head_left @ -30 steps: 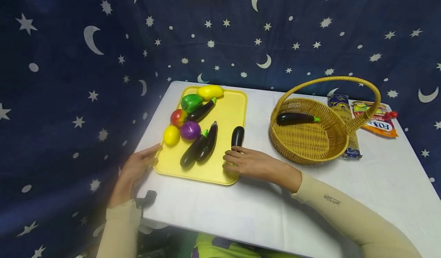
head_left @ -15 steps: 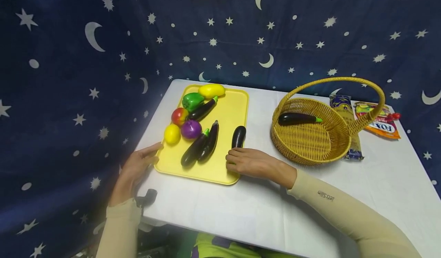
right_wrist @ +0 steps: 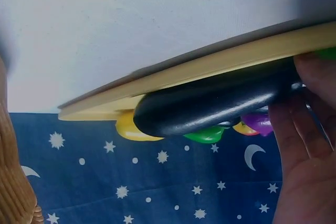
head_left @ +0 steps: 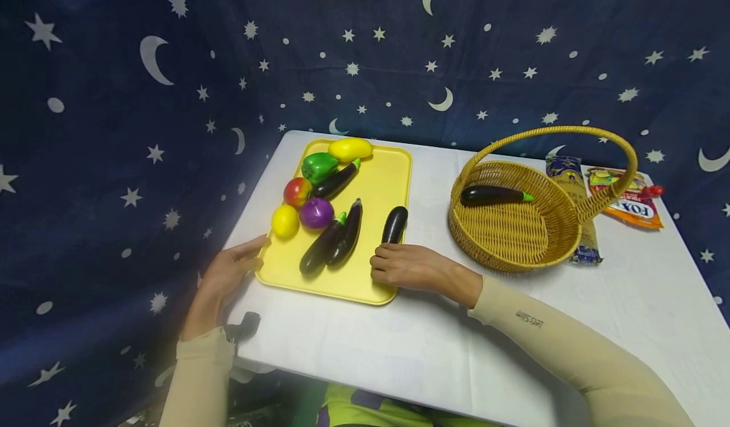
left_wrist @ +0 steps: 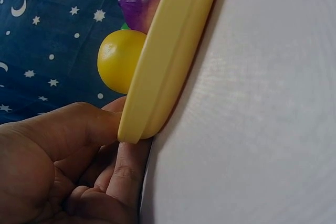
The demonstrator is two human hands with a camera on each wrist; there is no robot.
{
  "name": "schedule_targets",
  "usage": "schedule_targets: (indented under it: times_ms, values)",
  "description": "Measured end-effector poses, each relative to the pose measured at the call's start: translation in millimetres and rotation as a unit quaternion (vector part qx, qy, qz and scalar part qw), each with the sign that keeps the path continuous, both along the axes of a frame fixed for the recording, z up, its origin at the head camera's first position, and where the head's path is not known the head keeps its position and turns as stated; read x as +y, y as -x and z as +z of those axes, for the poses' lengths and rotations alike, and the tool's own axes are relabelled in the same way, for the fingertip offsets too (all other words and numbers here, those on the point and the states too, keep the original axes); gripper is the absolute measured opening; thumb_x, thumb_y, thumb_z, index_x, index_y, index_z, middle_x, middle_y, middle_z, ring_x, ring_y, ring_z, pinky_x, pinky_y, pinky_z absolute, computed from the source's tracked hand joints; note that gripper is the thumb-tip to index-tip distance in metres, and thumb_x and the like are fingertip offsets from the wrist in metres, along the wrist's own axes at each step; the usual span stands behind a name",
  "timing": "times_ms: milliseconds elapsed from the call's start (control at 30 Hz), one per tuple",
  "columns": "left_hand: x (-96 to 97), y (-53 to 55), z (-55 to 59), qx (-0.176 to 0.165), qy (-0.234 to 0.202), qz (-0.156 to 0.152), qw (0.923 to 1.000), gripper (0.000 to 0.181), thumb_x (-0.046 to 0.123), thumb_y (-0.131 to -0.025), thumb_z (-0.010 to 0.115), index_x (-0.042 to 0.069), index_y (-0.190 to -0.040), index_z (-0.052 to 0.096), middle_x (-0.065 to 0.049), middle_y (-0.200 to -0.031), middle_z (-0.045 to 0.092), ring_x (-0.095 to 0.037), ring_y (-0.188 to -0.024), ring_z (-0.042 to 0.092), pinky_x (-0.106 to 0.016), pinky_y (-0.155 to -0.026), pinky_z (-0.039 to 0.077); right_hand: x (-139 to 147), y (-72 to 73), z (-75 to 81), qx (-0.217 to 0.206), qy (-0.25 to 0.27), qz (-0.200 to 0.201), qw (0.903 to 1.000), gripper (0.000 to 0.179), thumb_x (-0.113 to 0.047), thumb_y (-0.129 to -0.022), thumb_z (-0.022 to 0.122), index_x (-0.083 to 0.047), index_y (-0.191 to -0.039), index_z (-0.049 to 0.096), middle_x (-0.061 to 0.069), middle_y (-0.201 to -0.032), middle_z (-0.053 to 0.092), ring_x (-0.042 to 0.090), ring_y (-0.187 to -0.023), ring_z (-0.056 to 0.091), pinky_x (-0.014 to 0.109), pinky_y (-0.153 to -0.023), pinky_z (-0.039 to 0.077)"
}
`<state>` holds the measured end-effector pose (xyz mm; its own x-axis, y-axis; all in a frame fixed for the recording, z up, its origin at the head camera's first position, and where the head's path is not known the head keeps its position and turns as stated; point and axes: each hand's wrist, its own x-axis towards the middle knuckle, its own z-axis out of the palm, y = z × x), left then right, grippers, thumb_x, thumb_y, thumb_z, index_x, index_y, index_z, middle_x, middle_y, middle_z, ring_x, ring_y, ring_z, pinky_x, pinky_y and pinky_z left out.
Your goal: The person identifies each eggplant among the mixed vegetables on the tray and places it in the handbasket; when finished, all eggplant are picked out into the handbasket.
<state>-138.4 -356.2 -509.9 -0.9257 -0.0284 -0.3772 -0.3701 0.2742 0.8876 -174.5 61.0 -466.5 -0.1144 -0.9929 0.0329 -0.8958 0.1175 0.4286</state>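
My left hand (head_left: 225,278) holds the left edge of a yellow tray (head_left: 356,284), its thumb at the rim and fingers under the edge (left_wrist: 139,124). Near the tray's right side, my right hand (head_left: 419,267) grips the lower end of a dark eggplant (head_left: 395,224); its rounded end points away from me. In the right wrist view, the eggplant (right_wrist: 210,103) lies along the tray's rim, and a bit of green shows past the thumb. Two eggplants (head_left: 322,246) lie side by side at mid-tray, and another eggplant (head_left: 336,180) is farther back.
Along the tray's left side sit a lemon (head_left: 285,222), a purple round fruit (head_left: 316,214), a red-yellow fruit (head_left: 297,192), a green pepper (head_left: 319,167) and a yellow fruit (head_left: 350,150). A wicker basket (head_left: 502,237) with a tall handle holds one eggplant (head_left: 493,196). Two packets (head_left: 633,208) lie behind it.
My right hand's fingers have curled in around the eggplant's near end, and the eggplant has turned slightly. The left hand keeps its place at the tray's edge.
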Motion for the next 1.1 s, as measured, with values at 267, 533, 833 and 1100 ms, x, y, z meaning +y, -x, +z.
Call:
schedule_targets:
  times_ms: [267,533,833,1100]
  values:
    - [0.0,0.4,2.1,0.002,0.007,-0.007,1.0,0.062,0.006,-0.1,0.067,0.009,-0.159,0.048,-0.01,-0.17,0.04,-0.034,-0.164,0.029,-0.051,-0.136,0.023,1,-6.3,9.6,0.065,0.032,0.026,0.997,0.012,-0.006,-0.107,0.052,-0.014,-0.1,0.057,-0.003,-0.1,0.061,0.015,-0.098,0.06,0.029,-0.105,0.056]
    - [-1.9,2.6,0.2,-0.007,0.029,-0.012,0.9995,0.063,0.009,-0.1,0.068,0.015,-0.16,0.048,-0.007,-0.17,0.04,-0.035,-0.165,0.026,-0.054,-0.137,0.02,6,-9.8,29.1,0.089,0.075,0.042,0.9924,0.024,0.004,-0.107,0.034,-0.01,-0.108,0.053,0.002,-0.106,0.06,0.019,-0.102,0.06,0.027,-0.098,0.058]
    - [-1.4,1.2,1.7,-0.006,0.034,-0.016,0.9993,0.062,0.01,-0.101,0.067,0.015,-0.16,0.048,-0.009,-0.17,0.041,-0.037,-0.164,0.028,-0.054,-0.136,0.022,24,-4.6,55.1,-0.019,0.147,0.022,0.9887,0.025,0.007,-0.106,0.041,-0.005,-0.118,0.059,0.007,-0.118,0.064,0.025,-0.113,0.062,0.032,-0.102,0.058]
    - [-0.8,2.3,0.8,-0.018,0.028,-0.01,0.9994,0.062,0.01,-0.101,0.067,0.017,-0.16,0.047,-0.009,-0.17,0.041,-0.036,-0.165,0.027,-0.054,-0.137,0.02,37,-2.1,59.8,-0.149,0.246,-0.005,0.9578,0.033,0.008,-0.096,0.066,-0.004,-0.127,0.065,0.009,-0.126,0.068,0.023,-0.115,0.067,0.03,-0.09,0.064]
